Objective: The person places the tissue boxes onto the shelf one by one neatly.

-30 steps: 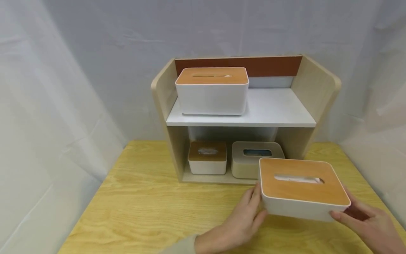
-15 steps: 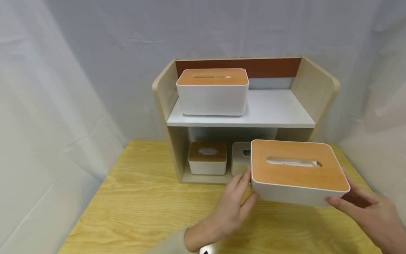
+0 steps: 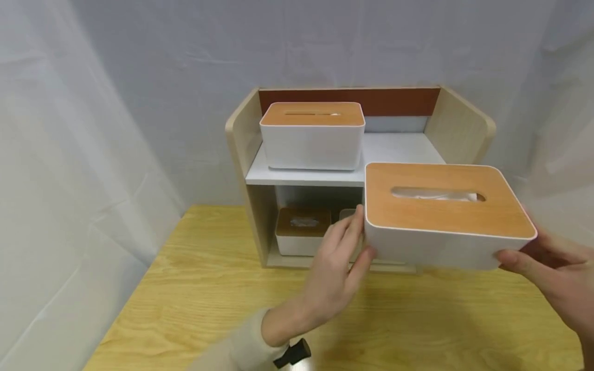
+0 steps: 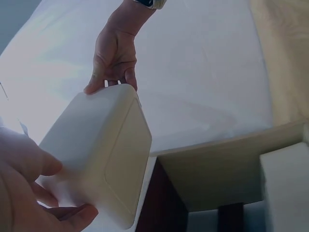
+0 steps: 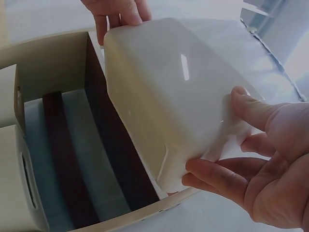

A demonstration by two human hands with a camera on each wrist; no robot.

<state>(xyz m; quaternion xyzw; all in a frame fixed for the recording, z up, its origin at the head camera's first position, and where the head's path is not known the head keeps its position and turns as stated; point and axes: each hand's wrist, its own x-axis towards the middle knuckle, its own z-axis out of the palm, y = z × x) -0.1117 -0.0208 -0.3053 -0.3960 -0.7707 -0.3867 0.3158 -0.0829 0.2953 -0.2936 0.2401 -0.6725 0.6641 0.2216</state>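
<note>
Between my two hands a white tissue box [image 3: 441, 219] with an orange wood lid is held in the air, close in front of the right half of the shelf. A bit of white tissue shows in its slot. My left hand [image 3: 327, 275] holds its left end, and my right hand [image 3: 554, 273] grips the right end with the thumb on the front. In the left wrist view the box's smooth white base [image 4: 82, 130] shows, with the right hand [image 4: 113, 58] at the far end. From the right wrist view, the right fingers [image 5: 217, 176] curl under a corner.
A two-level shelf [image 3: 301, 178] stands on the yellow wooden table [image 3: 195, 288]. Its upper board bears a similar tissue box [image 3: 313, 148] at the left. Below sit a smaller brown-lidded tissue box [image 3: 297, 246] and a beige one [image 3: 347, 213], mostly hidden.
Both hands have raised the tissue box from low by the table to the height of the upper board. It now covers that board's right front edge.
</note>
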